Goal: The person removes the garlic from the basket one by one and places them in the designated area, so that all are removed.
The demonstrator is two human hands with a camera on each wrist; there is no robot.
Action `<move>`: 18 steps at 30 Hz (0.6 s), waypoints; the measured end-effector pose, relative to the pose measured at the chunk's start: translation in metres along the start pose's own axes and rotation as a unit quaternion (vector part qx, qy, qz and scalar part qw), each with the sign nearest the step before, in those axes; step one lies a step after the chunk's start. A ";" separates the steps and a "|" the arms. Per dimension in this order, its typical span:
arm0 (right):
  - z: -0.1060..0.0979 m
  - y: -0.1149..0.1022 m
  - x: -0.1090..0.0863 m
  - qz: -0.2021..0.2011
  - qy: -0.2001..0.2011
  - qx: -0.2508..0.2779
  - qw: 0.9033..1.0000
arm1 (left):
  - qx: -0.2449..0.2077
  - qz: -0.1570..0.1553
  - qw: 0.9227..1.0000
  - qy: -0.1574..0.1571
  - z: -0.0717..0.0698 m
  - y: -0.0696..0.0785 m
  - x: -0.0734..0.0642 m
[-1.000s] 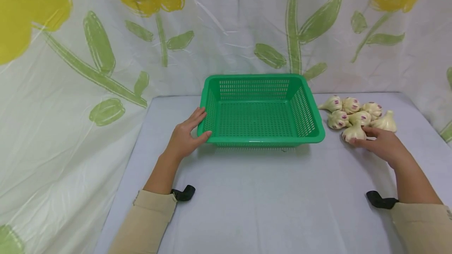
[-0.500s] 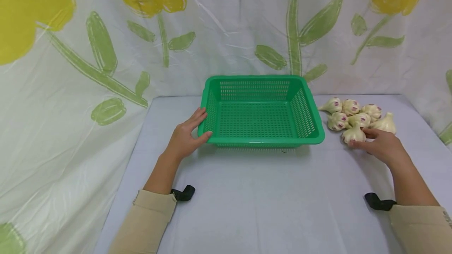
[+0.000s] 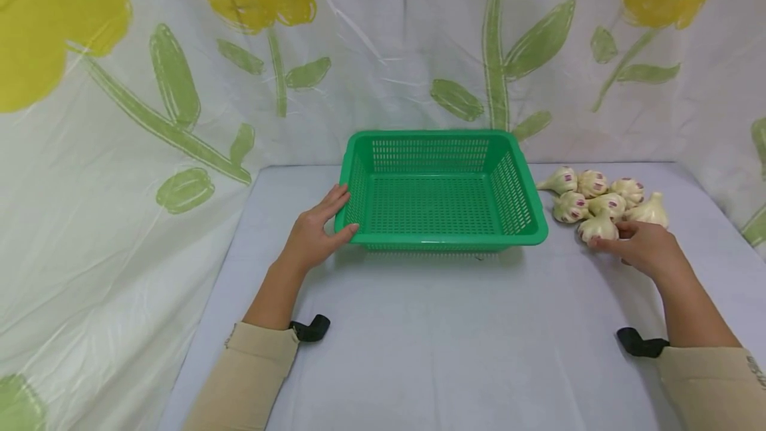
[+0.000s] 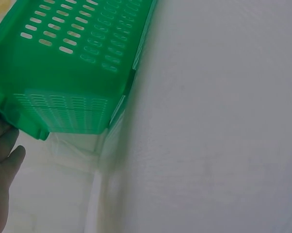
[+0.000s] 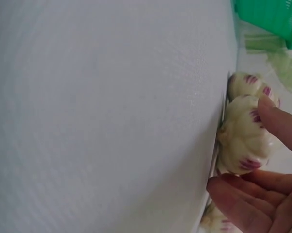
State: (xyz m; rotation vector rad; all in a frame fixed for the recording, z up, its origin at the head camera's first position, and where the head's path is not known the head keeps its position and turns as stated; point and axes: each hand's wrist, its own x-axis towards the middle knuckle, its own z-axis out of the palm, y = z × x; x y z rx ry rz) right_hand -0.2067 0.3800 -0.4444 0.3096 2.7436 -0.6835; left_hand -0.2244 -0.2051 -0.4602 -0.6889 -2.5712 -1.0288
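An empty green plastic basket (image 3: 431,239) with slotted sides stands at the back middle of the table. At its left front corner my left hand (image 3: 315,228) rests on the rim, fingers extended along the left side and thumb over the front edge. The left wrist view shows fingertips (image 4: 8,133) at the rim's outer lip. Off to the basket's right, my right hand (image 3: 649,248) holds the nearest garlic bulb (image 3: 598,228) between thumb and fingers. Up close, this garlic bulb (image 5: 245,136) is cream with purple patches, right at the white surface.
Several more garlic bulbs (image 3: 592,183) lie clustered just behind the held one, right of the basket. A white cloth covers the table (image 3: 455,338). Behind it hangs a white sheet (image 3: 383,85) printed with yellow flowers and green leaves.
The head view has shifted slightly, so things sit a little lower in it. Both hands keep their places at the basket and the garlic bulb.
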 end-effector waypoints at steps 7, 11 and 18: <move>0.000 -0.001 -0.002 0.005 0.004 -0.001 1.000 | -0.007 -0.015 1.000 -0.013 -0.003 -0.001 0.003; -0.008 -0.007 -0.006 0.008 0.000 -0.011 1.000 | -0.020 -0.038 0.999 -0.021 -0.009 -0.003 0.002; -0.038 -0.021 -0.009 -0.011 0.062 -0.046 0.997 | -0.004 -0.050 0.999 -0.009 -0.029 -0.008 0.016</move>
